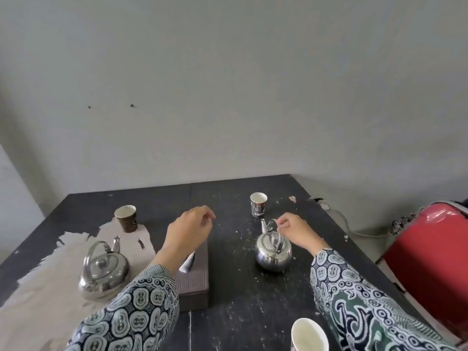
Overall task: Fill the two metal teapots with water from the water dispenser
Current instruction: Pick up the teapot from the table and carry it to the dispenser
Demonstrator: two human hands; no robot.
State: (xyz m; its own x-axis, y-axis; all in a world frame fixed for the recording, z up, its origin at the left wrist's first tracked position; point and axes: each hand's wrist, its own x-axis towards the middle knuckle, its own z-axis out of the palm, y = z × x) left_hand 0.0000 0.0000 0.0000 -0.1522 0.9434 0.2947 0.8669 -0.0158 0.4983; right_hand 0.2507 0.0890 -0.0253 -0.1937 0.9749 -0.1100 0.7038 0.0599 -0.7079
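Two metal teapots stand on a dark, scuffed table (235, 307). The left teapot (102, 272) sits with its lid on and handle raised, on a patch of peeled tabletop. Nothing touches it. The right teapot (273, 253) is shiny, lid on, spout pointing away from me. My right hand (295, 231) is just above and behind it, fingers curled round the top of its handle. My left hand (188, 230) hovers over a tissue box, fingers loosely curled, holding nothing. No water dispenser is in view.
A brown tissue box (196, 277) lies between the teapots. A brown cup (125, 218) stands at the far left and a printed paper cup (258, 208) beyond the right teapot. A white cup (309, 335) stands at the near edge. A red chair (428, 264) is at the right, a cable (339, 220) on the floor.
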